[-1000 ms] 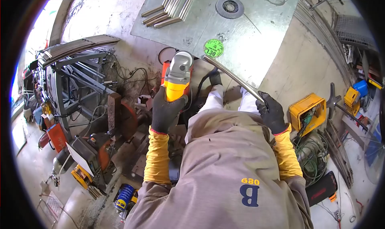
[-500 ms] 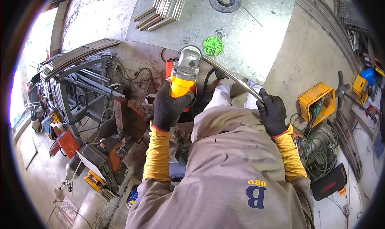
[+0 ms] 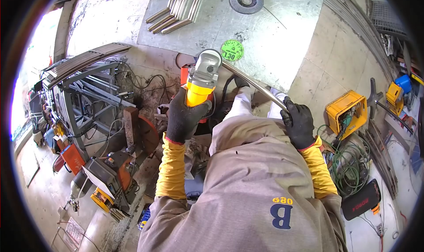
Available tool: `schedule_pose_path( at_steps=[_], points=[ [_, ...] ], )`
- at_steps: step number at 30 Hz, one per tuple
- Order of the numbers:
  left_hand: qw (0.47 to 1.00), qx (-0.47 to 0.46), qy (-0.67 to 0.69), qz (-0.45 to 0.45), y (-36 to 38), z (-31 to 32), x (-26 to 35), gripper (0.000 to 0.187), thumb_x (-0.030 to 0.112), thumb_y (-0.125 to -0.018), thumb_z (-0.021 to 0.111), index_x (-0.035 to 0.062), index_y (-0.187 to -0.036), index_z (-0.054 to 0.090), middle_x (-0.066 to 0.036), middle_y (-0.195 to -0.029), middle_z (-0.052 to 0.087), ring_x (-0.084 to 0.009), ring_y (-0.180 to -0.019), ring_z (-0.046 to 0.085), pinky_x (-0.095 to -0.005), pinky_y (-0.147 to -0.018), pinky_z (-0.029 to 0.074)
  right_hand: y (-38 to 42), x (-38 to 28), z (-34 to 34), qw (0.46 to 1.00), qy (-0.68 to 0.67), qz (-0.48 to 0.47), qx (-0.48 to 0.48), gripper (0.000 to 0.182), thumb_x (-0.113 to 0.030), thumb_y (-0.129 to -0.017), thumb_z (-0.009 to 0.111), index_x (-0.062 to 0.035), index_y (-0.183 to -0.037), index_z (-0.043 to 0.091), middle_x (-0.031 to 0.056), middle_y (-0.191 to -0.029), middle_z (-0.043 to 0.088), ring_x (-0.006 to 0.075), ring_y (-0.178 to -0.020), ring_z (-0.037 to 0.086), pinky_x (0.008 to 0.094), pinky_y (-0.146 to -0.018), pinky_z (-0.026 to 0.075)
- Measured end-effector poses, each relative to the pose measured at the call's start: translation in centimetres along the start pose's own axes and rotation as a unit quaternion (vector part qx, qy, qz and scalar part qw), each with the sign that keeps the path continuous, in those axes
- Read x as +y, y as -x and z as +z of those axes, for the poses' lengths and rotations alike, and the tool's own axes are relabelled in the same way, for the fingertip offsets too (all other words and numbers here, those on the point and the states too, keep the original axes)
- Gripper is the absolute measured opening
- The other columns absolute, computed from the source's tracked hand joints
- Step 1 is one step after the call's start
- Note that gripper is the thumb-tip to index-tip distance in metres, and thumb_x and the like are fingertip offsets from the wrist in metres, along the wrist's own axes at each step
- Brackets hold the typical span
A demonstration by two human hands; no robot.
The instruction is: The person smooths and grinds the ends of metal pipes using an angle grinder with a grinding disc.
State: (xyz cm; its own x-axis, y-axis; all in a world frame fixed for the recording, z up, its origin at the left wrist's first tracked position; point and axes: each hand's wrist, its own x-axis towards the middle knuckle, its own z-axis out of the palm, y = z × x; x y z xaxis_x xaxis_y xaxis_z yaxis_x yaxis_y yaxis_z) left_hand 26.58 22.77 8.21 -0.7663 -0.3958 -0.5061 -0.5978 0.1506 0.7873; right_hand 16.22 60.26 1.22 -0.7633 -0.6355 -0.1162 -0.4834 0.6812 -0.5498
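My gloved left hand [image 3: 184, 117] is wrapped around the yellow body of an angle grinder [image 3: 201, 92], its grey metal head pointing away from me. In my gloved right hand [image 3: 300, 125] is a thin metal tube [image 3: 256, 84], gripped near its lower end. The tube slants up to the left, and its far end meets the right side of the grinder head. Just beyond lies the near edge of a metal sheet [image 3: 194, 37], with a round green sticker [image 3: 232, 50] on it. A flap disc [image 3: 246, 1] lies farther up the sheet.
Several cut tubes [image 3: 179, 11] lie at the sheet's upper left. A grey metal rack [image 3: 95, 90] and a cut-off saw [image 3: 148, 135] stand to my left. On the right are a yellow crate [image 3: 347, 114], a coiled green cable [image 3: 351, 163] and long metal strips [image 3: 360, 24].
The whole view has shifted very slightly. Both hands keep their grips, and the tube's end stays at the grinder head.
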Motion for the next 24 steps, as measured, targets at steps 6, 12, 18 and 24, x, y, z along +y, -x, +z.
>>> schedule_pose_path(
  at_steps=[6, 12, 18, 24],
  points=[
    [1.0, -0.002, 0.012, -0.004, -0.07, 0.1, 0.0, 0.051, 0.015, -0.089, 0.085, -0.0025, -0.134, 0.069, -0.007, -0.106, 0.08, -0.013, -0.091, 0.074, -0.033, -0.083, 0.06, -0.04, -0.23, -0.14, 1.0, -0.003, 0.005, 0.002, 0.043, -0.022, -0.101, 0.079, -0.0046, -0.14, 0.072, 0.0199, -0.097, 0.073, 0.0419, -0.088, 0.067, 0.0529, -0.082, 0.052],
    [1.0, -0.019, 0.014, -0.007, -0.04, -0.17, 0.52, 0.05, 0.014, -0.089, 0.083, -0.0024, -0.135, 0.069, -0.007, -0.109, 0.08, -0.0131, -0.092, 0.073, -0.0327, -0.085, 0.06, -0.01, -0.29, -0.23, 1.0, 0.001, 0.002, -0.003, 0.048, -0.016, -0.099, 0.078, -0.004, -0.145, 0.071, 0.0197, -0.1, 0.075, 0.0403, -0.091, 0.069, 0.0512, -0.083, 0.055],
    [1.0, -0.011, 0.018, 0.003, -0.02, 0.25, 0.51, 0.046, 0.014, -0.09, 0.083, -0.0021, -0.131, 0.071, -0.006, -0.103, 0.08, -0.0133, -0.089, 0.073, -0.0325, -0.083, 0.06, 0.1, -0.33, -0.29, 1.0, -0.004, 0.012, -0.017, 0.048, -0.015, -0.099, 0.078, -0.0046, -0.145, 0.072, 0.0201, -0.101, 0.076, 0.0408, -0.092, 0.07, 0.0509, -0.084, 0.055],
    [1.0, -0.011, 0.003, 0.018, -0.19, 0.49, -0.13, 0.043, 0.014, -0.09, 0.084, -0.0022, -0.127, 0.071, -0.006, -0.101, 0.079, -0.0128, -0.086, 0.072, -0.0333, -0.08, 0.06, 0.11, -0.49, -0.56, 0.998, -0.039, 0.046, -0.033, 0.045, -0.021, -0.101, 0.077, -0.0062, -0.144, 0.073, 0.0228, -0.106, 0.077, 0.0429, -0.096, 0.073, 0.0514, -0.087, 0.057]
  ],
)
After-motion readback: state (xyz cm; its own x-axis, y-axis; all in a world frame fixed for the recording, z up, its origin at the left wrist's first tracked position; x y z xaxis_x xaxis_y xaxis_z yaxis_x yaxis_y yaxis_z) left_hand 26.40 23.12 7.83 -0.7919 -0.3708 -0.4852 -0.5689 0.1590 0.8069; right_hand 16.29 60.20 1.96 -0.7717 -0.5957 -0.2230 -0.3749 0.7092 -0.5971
